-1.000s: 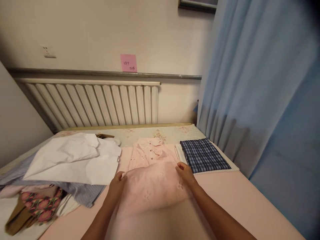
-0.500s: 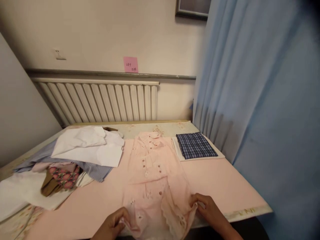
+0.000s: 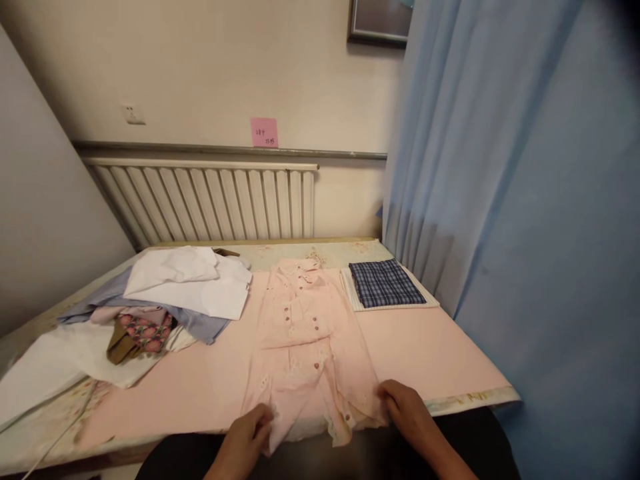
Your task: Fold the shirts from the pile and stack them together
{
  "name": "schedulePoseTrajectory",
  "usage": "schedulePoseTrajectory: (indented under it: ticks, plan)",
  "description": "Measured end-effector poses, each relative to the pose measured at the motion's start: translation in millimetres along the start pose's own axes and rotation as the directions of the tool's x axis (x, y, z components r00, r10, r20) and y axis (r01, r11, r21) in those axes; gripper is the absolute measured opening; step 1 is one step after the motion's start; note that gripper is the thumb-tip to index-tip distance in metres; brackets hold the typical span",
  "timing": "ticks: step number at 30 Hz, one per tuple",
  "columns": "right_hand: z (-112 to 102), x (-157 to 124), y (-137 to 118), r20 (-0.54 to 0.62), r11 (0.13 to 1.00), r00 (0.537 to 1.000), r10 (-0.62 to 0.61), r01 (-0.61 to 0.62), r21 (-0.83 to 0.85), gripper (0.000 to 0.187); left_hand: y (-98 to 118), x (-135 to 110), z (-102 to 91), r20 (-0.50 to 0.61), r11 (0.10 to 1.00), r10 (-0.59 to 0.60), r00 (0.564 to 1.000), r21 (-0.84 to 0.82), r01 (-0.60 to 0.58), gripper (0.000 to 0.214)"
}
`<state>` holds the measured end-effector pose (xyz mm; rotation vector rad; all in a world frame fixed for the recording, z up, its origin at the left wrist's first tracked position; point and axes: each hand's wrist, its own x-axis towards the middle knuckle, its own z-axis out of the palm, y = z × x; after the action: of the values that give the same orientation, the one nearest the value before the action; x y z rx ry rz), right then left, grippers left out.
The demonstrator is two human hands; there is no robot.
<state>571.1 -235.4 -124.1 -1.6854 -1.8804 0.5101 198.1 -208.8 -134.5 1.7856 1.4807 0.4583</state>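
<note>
A pale pink button-up shirt (image 3: 300, 333) lies spread on the pink cloth, its collar toward the wall and its lower hem at the table's near edge. My left hand (image 3: 247, 433) pinches the hem's left front corner, which is drawn a little askew. My right hand (image 3: 400, 403) is closed on the hem's right corner. Dark buttons and small eyelet-like patterns show down the front. Between my hands the bottom edge hangs slightly past the table edge, with one front panel folded over near the middle.
On the left is a heap of clothes (image 3: 185, 280), white, blue and flowered. A folded dark plaid cloth (image 3: 387, 283) rests on a cream striped one at right. Beyond the table stand a radiator (image 3: 215, 203) and a wall; a blue curtain (image 3: 500, 200) borders the right.
My hands have lowered the lifted hem, so the shirt's bottom now lies flatter. The right front panel has dropped toward the table edge. The view has shifted slightly.
</note>
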Motion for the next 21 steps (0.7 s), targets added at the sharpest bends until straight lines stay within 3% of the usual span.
schedulePoseTrajectory:
  ticks: [4, 6, 8, 10, 13, 15, 17, 19, 21]
  plan:
    - [7, 15, -8, -0.106, 0.994, 0.992, -0.072, 0.08, 0.074, 0.029, 4, 13, 7.3, -0.288, 0.992, -0.03, 0.957, 0.107, 0.063, 0.014]
    - [15, 21, -14, -0.143, 0.983, 0.98, -0.139, 0.154, 0.102, 0.028, 12, 16, 12.6, -0.356, 0.992, 0.029, 0.934, 0.127, 0.018, 0.02]
    - [23, 24, -20, -0.148, 0.971, 0.97, -0.193, 0.21, 0.112, 0.028, 24, 16, 22.9, -0.352, 0.992, 0.063, 0.934, 0.124, -0.02, 0.022]
    - [31, 24, -24, -0.135, 0.966, 0.966, -0.22, 0.235, 0.111, 0.027, 36, 14, 39.9, -0.259, 0.996, 0.051, 0.965, 0.087, -0.029, 0.019]
    - [38, 24, -21, -0.141, 0.968, 0.969, -0.202, 0.219, 0.121, 0.027, 49, 10, 74.3, 0.024, 0.987, -0.07, 0.997, -0.145, 0.073, 0.015]
    - [41, 24, -15, -0.166, 0.971, 0.971, -0.174, 0.197, 0.132, 0.027, 55, 9, 96.5, 0.214, 0.897, -0.211, 0.954, -0.346, 0.276, 0.025]
    - [42, 25, -8, -0.186, 0.974, 0.971, -0.147, 0.175, 0.143, 0.026, 59, 10, 113.5, 0.326, 0.765, -0.291, 0.9, -0.486, 0.423, 0.04]
    - [42, 24, -3, -0.188, 0.978, 0.975, -0.122, 0.151, 0.147, 0.026, 64, 14, 124.8, 0.379, 0.652, -0.309, 0.872, -0.583, 0.484, 0.043]
    - [41, 23, 2, -0.186, 0.983, 0.978, -0.099, 0.125, 0.135, 0.026, 68, 19, 131.2, 0.387, 0.61, -0.308, 0.869, -0.621, 0.493, 0.035]
